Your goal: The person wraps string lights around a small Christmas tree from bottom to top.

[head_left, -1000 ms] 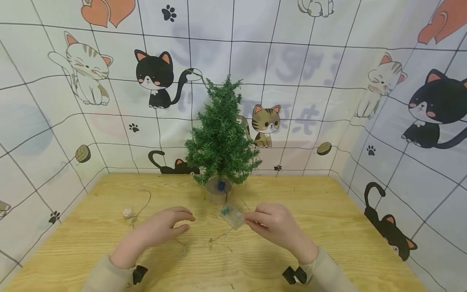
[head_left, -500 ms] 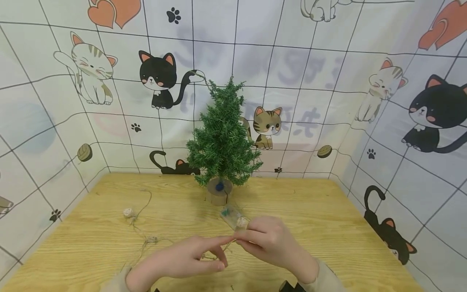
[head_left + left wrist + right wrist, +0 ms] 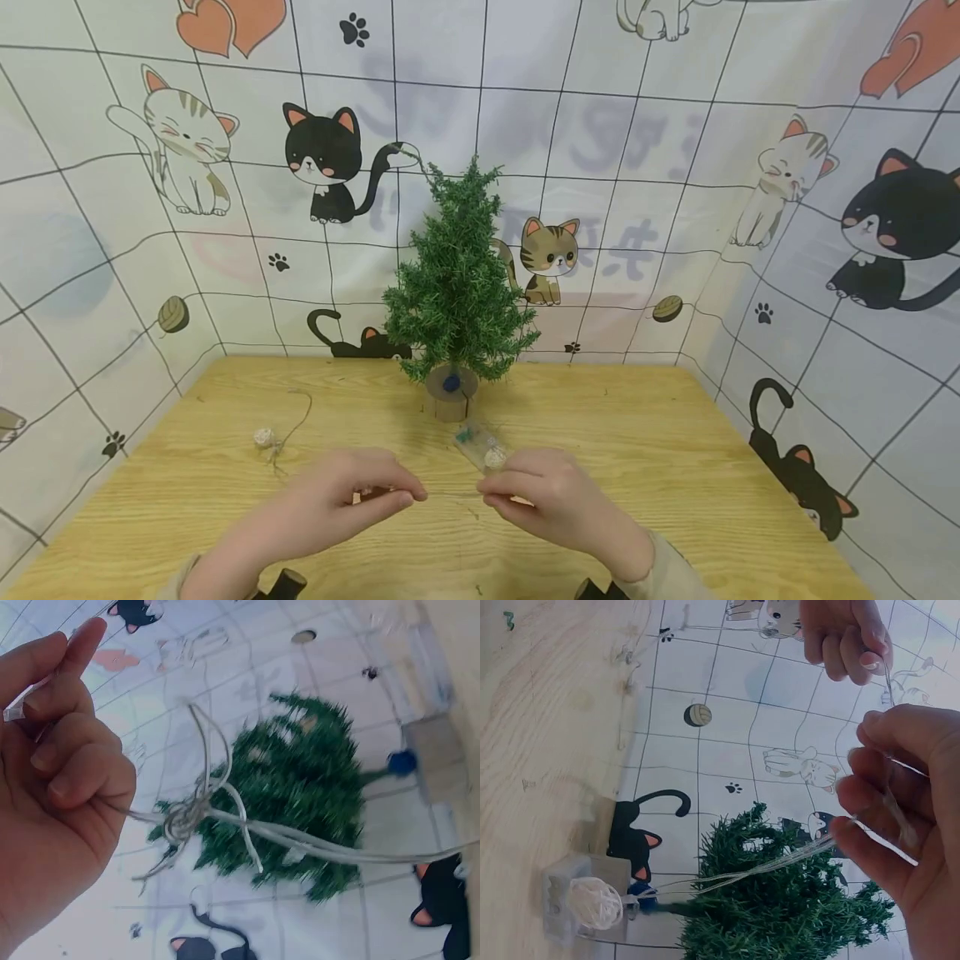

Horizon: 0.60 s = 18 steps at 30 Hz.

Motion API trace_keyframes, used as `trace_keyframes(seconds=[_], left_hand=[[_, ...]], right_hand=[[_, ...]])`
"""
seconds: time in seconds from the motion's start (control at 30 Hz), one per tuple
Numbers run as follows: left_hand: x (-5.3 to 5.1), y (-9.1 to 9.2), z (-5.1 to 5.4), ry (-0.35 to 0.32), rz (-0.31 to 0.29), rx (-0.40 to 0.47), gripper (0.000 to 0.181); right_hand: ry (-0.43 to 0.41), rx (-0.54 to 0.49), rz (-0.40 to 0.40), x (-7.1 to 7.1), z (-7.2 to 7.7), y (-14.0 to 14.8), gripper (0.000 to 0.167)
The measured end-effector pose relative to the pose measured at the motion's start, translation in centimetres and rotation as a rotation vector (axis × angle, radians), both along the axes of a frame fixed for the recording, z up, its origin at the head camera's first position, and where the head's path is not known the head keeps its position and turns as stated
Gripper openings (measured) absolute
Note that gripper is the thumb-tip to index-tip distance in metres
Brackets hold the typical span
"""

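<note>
My left hand (image 3: 337,504) pinches a thin pale cord between thumb and fingertips. In the left wrist view its other fingers curl over the cord too, and a knotted tangle (image 3: 184,821) of it hangs beside them. To the right, my right hand (image 3: 540,492) pinches the same cord, which runs across the short gap between the hands. A white woven ball (image 3: 595,903) dangles on doubled strands below the right hand's fingers. Another such ball (image 3: 263,437) lies on the table at left, with loose cord around it.
A small green artificial tree (image 3: 457,275) stands at the back on a round wooden base (image 3: 450,407) with a blue spot. A clear plastic case (image 3: 467,437) with something teal inside lies before it. Cat-printed cloth (image 3: 615,133) encloses the wooden table (image 3: 645,433).
My left hand reached across to the right hand, then drew back left with the cord pinched. The woven ball came into view at the right hand. The cord tangle left the table's left side.
</note>
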<state>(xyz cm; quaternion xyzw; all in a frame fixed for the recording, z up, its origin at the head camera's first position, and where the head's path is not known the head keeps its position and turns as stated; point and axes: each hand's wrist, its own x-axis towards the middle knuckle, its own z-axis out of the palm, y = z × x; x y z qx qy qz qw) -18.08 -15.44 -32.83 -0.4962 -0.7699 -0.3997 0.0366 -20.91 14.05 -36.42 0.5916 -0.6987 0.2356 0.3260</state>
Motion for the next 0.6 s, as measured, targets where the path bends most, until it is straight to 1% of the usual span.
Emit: trace_keyframes(seconds=[0.1,0.2,0.27,0.33,0.4,0.5,0.6], left_hand=[[0.1,-0.6,0.5,0.101,0.044,0.024,0.023],[0.1,-1.1,1.0,0.151,0.093,0.015,0.023],[0.0,-1.5,1.3,0.181,0.135,0.006,0.022],[-0.1,-1.8,1.5,0.205,0.185,-0.01,0.021],[-0.1,-2.1,1.9,0.237,0.233,-0.021,0.021],[0.1,-2.7,2.6,0.3,0.294,-0.048,0.022],[0.0,-3.0,3.8,0.369,0.334,-0.075,0.023]], right_hand=[[-0.164,0.029,0.038,0.1,-0.1,0.0,0.008],[-0.339,0.034,0.071,0.0,-0.1,0.2,0.014],[-0.413,0.029,0.073,-0.3,-0.2,0.3,0.02],[-0.484,0.048,0.041,-0.6,0.0,0.4,0.019],[-0.524,0.099,-0.019,-1.1,0.4,0.5,0.018],[-0.554,0.233,-0.138,-1.9,1.5,0.5,0.008],[-0.574,0.332,-0.241,-2.8,3.0,0.6,0.005]])
